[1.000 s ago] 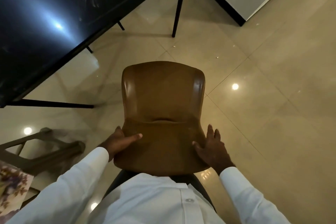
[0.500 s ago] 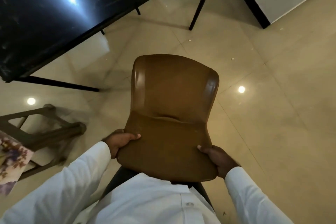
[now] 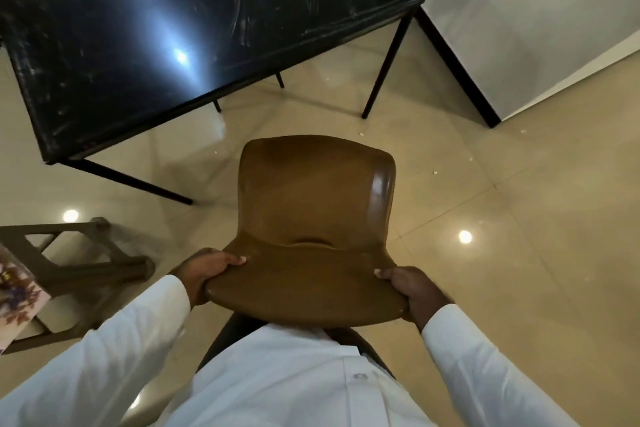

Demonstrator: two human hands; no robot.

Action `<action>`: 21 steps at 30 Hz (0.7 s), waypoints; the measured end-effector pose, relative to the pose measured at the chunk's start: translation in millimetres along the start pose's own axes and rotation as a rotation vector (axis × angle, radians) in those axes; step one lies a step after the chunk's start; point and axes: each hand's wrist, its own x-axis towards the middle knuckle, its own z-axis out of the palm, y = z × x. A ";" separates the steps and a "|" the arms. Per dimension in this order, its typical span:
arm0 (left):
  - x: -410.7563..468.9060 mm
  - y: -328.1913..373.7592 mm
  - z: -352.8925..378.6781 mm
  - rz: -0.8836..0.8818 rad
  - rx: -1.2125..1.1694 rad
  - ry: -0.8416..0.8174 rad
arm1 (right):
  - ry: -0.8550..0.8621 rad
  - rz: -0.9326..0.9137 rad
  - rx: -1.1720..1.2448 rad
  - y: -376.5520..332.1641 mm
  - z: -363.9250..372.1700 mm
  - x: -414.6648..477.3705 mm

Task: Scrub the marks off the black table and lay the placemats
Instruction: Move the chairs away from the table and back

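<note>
The left hand (image 3: 204,274) and right hand (image 3: 412,291) each grip a side edge of the brown chair (image 3: 311,211) at its back. Open floor (image 3: 519,218) spreads right of the chair and a stool (image 3: 79,253) stands left of it. Beyond it, apart, the glossy black tabletop (image 3: 121,45) shows pale smears.
</note>
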 end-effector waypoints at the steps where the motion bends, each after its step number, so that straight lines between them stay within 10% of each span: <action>1: -1.0 1.2 1.9 0.002 -0.028 0.004 | -0.002 -0.019 -0.030 -12.2 -5.1 -1.1; 21: 74.9 159.5 -34.7 -0.013 -0.517 0.019 | -0.021 -0.172 -0.346 -347.6 10.9 59.4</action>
